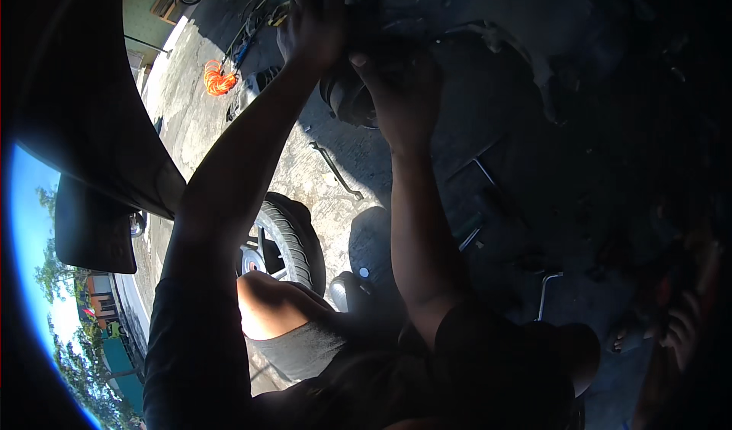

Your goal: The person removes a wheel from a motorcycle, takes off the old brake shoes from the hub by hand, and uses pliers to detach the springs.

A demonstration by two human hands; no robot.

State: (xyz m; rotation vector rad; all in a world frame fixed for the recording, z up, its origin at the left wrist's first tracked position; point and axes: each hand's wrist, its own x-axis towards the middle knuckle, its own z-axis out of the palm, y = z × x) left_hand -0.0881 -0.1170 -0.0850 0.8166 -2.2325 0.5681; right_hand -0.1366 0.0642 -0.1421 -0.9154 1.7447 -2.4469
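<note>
Both my arms stretch up to a dark mechanical part at the top, deep in shadow. My left hand (pixel 314 33) is up there with its fingers bent against something too dark to name. Beside it, my right hand (pixel 408 98) is closed at a dark round part (pixel 345 101), thumb towards the left hand; its other fingers fade into shadow. Below the hands a double-ended wrench (pixel 335 171) lies on the sunlit concrete. A spoked wheel with a tyre (pixel 288 239) lies near my bare knee (pixel 278 308).
An orange coiled hose or cord (pixel 219 78) lies on the ground at upper left. Metal tools (pixel 484 171) and a bent bar (pixel 545 293) lie in shade at right. Another person's hand (pixel 681 325) shows at lower right. A large dark panel (pixel 91 87) hangs at left.
</note>
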